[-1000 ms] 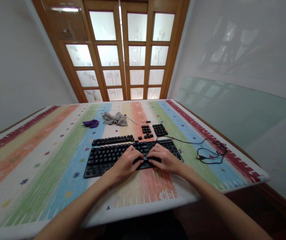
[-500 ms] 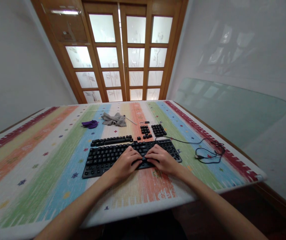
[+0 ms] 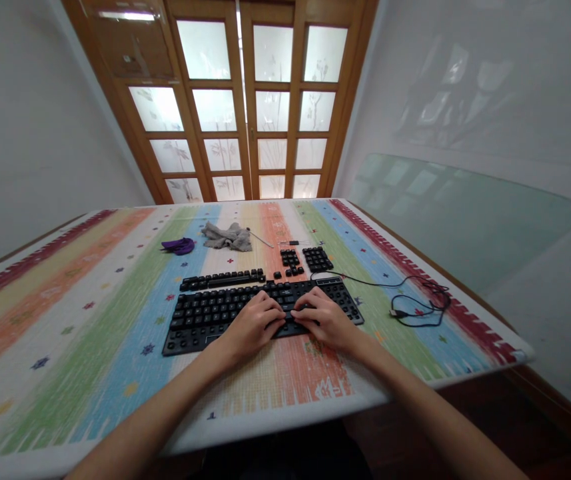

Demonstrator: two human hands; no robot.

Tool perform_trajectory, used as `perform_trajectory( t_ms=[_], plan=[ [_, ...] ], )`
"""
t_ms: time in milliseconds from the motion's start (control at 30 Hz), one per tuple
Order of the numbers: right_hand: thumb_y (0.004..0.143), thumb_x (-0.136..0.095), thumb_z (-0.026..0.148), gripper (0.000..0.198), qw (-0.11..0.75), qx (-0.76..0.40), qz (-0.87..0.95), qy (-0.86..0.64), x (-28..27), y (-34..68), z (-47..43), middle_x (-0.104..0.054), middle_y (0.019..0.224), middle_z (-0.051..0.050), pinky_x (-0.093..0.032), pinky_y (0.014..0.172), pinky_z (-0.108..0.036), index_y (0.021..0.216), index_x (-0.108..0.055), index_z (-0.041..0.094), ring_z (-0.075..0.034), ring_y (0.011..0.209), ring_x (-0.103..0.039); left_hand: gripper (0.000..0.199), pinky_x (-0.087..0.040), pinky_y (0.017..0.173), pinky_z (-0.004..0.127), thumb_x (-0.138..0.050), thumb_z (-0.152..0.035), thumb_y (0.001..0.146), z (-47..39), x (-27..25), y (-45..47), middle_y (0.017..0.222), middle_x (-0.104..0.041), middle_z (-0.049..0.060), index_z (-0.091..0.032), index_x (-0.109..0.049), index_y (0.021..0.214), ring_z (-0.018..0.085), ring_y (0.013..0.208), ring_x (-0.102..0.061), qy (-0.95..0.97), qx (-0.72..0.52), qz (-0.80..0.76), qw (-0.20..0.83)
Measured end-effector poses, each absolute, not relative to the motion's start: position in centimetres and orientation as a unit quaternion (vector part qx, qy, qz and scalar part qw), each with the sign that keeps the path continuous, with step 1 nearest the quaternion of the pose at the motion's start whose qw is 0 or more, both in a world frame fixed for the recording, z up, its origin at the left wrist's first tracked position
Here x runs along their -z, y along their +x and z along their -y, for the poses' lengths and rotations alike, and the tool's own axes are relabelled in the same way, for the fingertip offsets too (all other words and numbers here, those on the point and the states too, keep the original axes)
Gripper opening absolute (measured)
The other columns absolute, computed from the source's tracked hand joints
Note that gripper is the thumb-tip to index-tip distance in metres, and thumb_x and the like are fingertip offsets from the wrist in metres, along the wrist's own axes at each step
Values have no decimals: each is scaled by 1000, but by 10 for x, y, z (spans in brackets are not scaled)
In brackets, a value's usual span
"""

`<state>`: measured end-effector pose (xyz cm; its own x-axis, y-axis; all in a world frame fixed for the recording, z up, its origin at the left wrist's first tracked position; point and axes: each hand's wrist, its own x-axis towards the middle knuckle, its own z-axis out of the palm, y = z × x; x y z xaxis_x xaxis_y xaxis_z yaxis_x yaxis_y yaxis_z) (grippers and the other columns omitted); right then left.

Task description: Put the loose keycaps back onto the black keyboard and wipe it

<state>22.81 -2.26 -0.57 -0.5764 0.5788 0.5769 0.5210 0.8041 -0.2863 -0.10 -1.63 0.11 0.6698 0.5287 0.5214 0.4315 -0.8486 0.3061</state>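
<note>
A black keyboard (image 3: 210, 312) lies on the table in front of me. Caps cover much of its main block, while bare switches show along the front left and at the right end. My left hand (image 3: 258, 321) rests over its middle, with thumb and fingers pinched together. Facing it, my right hand (image 3: 324, 319) has its fingers curled and closed in the same way. Between the fingertips a dark keycap (image 3: 288, 319) shows in part, low against the keyboard; the fingers hide most of it.
Behind the keyboard lie a long row of loose keycaps (image 3: 222, 279), a small group of keycaps (image 3: 290, 259) and a number-pad block (image 3: 318, 259). Farther back are a purple cloth (image 3: 178, 247), a grey cloth (image 3: 228, 237) and a thin tool (image 3: 261, 238). A coiled cable (image 3: 422, 312) lies right.
Both hands stay at the same place on the keyboard, with only slight finger movement. The view has shifted a little; the things on the table keep their places.
</note>
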Motion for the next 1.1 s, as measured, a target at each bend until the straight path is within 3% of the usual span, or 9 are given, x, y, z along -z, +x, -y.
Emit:
perform_trajectory(
  t_ms=[167,600,767,1100],
  plan=[
    [93,-58,17,19,319,-46,891,-320,1,228,22,-63,98,-9,-51,83,-41,85,-74,20,-22,93,-52,20,-48,82,37,-54,-16,95,19,-7,0,101,-63,10,-17,-70,85,22,92,-51,918,-283,-277,16],
    [76,-61,2,21,309,-101,894,-307,-5,226,6,-64,96,-7,-48,88,-43,79,-73,20,-23,95,-55,17,-46,91,40,-58,-24,93,0,-18,-6,98,-63,8,-19,-74,90,23,96,-53,917,-268,-285,83],
    [83,-57,5,22,328,-83,882,-329,-16,221,-27,-69,96,-7,-44,94,-46,86,-73,19,-24,97,-57,18,-45,94,44,-57,-20,91,-46,-26,-11,102,-65,9,-19,-75,94,25,100,-53,900,-265,-340,63],
    [81,-70,9,12,245,-91,889,-376,-14,205,-99,-76,88,-6,-42,88,-40,86,-76,18,-22,87,-59,15,-41,91,42,-66,-29,86,-98,-25,-3,105,-68,9,-23,-80,84,26,100,-54,915,-152,-364,79]
  ],
)
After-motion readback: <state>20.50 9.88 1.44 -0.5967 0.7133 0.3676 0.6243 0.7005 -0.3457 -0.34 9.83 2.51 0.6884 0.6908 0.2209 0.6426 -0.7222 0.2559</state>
